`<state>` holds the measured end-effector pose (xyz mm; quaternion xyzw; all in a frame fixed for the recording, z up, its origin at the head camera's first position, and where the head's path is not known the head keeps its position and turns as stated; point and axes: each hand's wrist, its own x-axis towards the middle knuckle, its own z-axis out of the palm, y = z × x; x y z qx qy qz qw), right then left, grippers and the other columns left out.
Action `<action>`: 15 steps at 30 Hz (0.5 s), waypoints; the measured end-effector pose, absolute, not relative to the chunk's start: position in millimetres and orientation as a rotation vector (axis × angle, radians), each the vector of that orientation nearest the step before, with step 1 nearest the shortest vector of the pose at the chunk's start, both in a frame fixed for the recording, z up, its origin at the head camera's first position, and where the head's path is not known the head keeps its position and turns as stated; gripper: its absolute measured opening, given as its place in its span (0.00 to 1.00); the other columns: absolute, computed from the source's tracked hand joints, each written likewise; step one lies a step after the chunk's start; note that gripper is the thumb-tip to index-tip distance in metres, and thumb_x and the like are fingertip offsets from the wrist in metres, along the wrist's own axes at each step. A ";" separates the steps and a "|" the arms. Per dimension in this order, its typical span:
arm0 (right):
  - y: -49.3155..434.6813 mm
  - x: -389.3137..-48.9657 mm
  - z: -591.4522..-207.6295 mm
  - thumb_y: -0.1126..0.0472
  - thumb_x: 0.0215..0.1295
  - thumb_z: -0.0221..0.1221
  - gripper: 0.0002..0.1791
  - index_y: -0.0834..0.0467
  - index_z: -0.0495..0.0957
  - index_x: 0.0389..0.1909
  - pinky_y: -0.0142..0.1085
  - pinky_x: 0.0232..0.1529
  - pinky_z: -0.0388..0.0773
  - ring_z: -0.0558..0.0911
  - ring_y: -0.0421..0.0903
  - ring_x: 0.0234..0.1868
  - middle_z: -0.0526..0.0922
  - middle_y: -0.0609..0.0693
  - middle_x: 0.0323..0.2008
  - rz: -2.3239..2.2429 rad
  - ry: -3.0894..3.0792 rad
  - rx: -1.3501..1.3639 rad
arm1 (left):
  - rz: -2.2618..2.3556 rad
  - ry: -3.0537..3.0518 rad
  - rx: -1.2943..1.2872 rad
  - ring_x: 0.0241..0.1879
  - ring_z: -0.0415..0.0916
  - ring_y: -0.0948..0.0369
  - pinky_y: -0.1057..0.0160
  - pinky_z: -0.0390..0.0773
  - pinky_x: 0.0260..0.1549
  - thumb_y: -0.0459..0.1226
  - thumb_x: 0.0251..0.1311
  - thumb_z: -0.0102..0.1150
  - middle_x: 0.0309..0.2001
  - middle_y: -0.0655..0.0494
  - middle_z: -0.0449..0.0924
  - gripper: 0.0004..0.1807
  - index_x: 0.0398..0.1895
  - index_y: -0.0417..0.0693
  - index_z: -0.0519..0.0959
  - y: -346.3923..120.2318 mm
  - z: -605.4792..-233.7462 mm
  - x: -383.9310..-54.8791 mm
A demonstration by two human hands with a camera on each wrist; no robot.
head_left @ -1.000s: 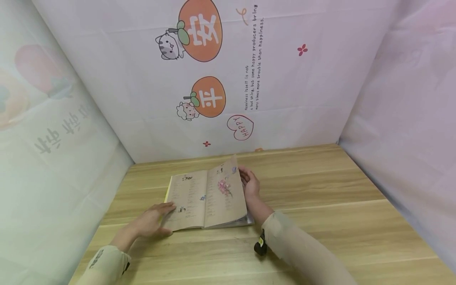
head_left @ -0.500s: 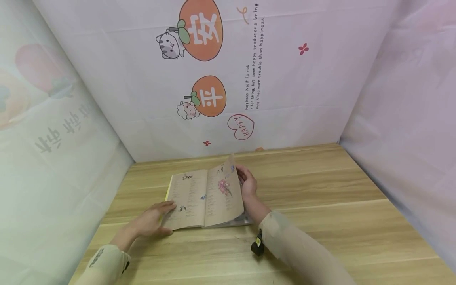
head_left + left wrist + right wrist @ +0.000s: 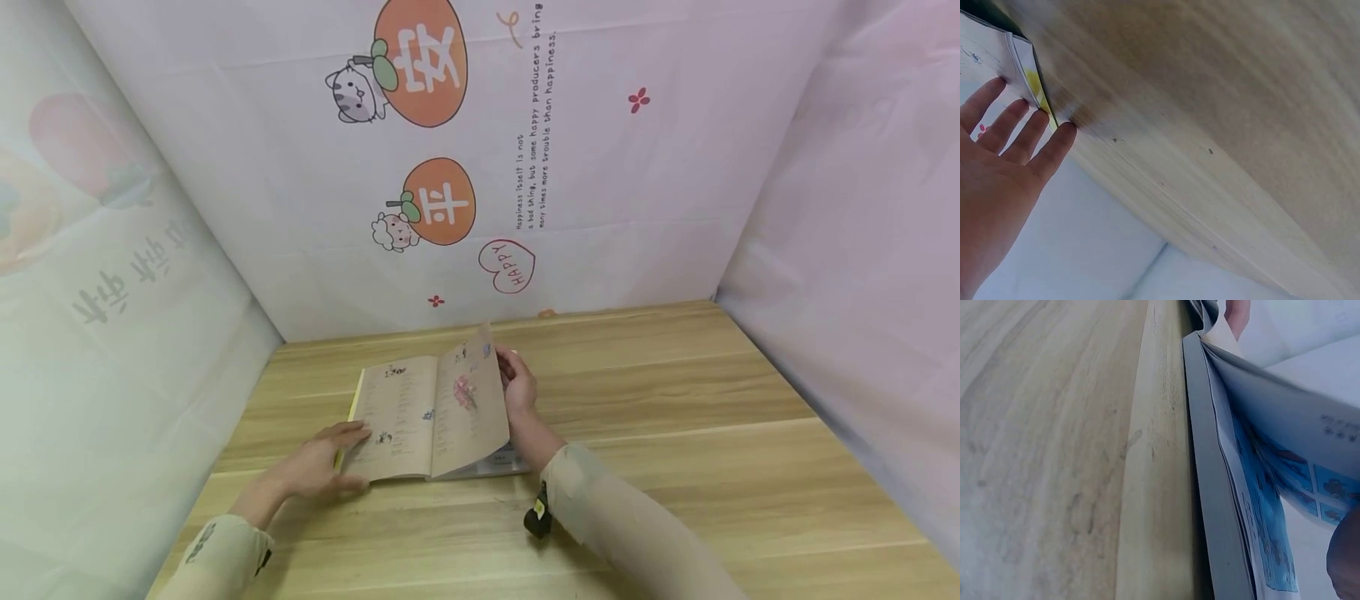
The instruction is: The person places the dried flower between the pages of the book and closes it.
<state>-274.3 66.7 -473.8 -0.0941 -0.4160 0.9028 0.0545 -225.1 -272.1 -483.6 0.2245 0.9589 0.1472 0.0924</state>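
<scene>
An open book (image 3: 397, 417) with beige, printed pages lies on the wooden table in the head view. My left hand (image 3: 311, 467) rests at the left page's outer edge, fingers extended; the left wrist view shows its fingertips (image 3: 1065, 131) by the book's yellow-edged side. On the other side, the right-hand page (image 3: 472, 425), with a pink flower picture, stands lifted at a slant. Behind its outer edge is my right hand (image 3: 520, 387), its fingertips partly hidden by the page. Blue picture panels (image 3: 1269, 519) show beneath the raised page in the right wrist view.
The wooden tabletop (image 3: 675, 425) spreads around the book. White printed cloth (image 3: 600, 192) hangs behind the table, with more cloth (image 3: 847, 275) along the sides. A small black object (image 3: 537, 518) hangs at the right cuff.
My right hand has shifted slightly left, and the raised page has tilted further towards the left, baring more of the page beneath. The left hand has stayed nearly still.
</scene>
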 end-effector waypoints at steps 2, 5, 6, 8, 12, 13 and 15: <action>65.9 -273.5 -472.5 0.53 0.79 0.42 0.23 0.63 0.75 0.61 0.32 0.54 0.80 0.80 0.46 0.52 0.83 0.53 0.53 2.756 -1.255 -0.286 | 0.438 2.852 0.671 0.73 0.59 0.38 0.35 0.64 0.69 0.63 0.53 0.66 0.76 0.43 0.60 0.48 0.72 0.48 0.68 -272.1 -482.8 -225.7; 63.0 -274.7 -474.3 0.55 0.78 0.43 0.22 0.62 0.76 0.60 0.32 0.54 0.79 0.79 0.46 0.52 0.82 0.53 0.52 2.745 -1.265 -0.281 | 0.453 2.853 0.693 0.72 0.60 0.37 0.34 0.65 0.68 0.64 0.58 0.61 0.75 0.41 0.62 0.45 0.71 0.45 0.69 -273.4 -481.8 -226.8; 62.2 -274.7 -474.4 0.55 0.78 0.42 0.22 0.62 0.76 0.60 0.32 0.54 0.79 0.79 0.46 0.52 0.82 0.53 0.52 2.741 -1.270 -0.276 | 0.453 2.853 0.707 0.72 0.60 0.36 0.34 0.65 0.68 0.63 0.60 0.60 0.74 0.40 0.62 0.44 0.71 0.44 0.69 -274.0 -481.3 -227.1; 60.4 -274.4 -473.8 0.56 0.79 0.42 0.22 0.62 0.75 0.61 0.32 0.54 0.79 0.79 0.46 0.52 0.82 0.52 0.51 2.759 -1.252 -0.257 | 0.456 2.857 0.733 0.71 0.61 0.36 0.34 0.65 0.67 0.60 0.63 0.58 0.73 0.38 0.63 0.41 0.70 0.42 0.70 -275.1 -479.8 -227.8; 57.4 -273.1 -472.3 0.59 0.79 0.38 0.22 0.64 0.74 0.63 0.31 0.50 0.79 0.79 0.44 0.49 0.82 0.54 0.53 2.796 -1.209 -0.208 | 0.456 2.879 0.777 0.70 0.62 0.34 0.33 0.67 0.65 0.55 0.68 0.56 0.71 0.35 0.64 0.35 0.68 0.39 0.71 -276.7 -474.6 -230.3; 56.7 -272.6 -471.8 0.60 0.79 0.38 0.22 0.64 0.74 0.63 0.30 0.49 0.80 0.79 0.43 0.48 0.81 0.54 0.54 2.807 -1.197 -0.200 | 0.462 2.882 0.782 0.70 0.62 0.33 0.32 0.67 0.65 0.54 0.68 0.56 0.71 0.34 0.64 0.34 0.68 0.38 0.72 -276.9 -472.8 -230.9; 55.7 -272.1 -471.6 0.63 0.78 0.37 0.22 0.64 0.74 0.63 0.29 0.48 0.80 0.80 0.43 0.47 0.81 0.55 0.55 2.817 -1.183 -0.201 | 0.465 2.891 0.789 0.69 0.62 0.32 0.31 0.67 0.64 0.52 0.69 0.56 0.71 0.33 0.64 0.33 0.67 0.38 0.72 -277.2 -469.2 -232.2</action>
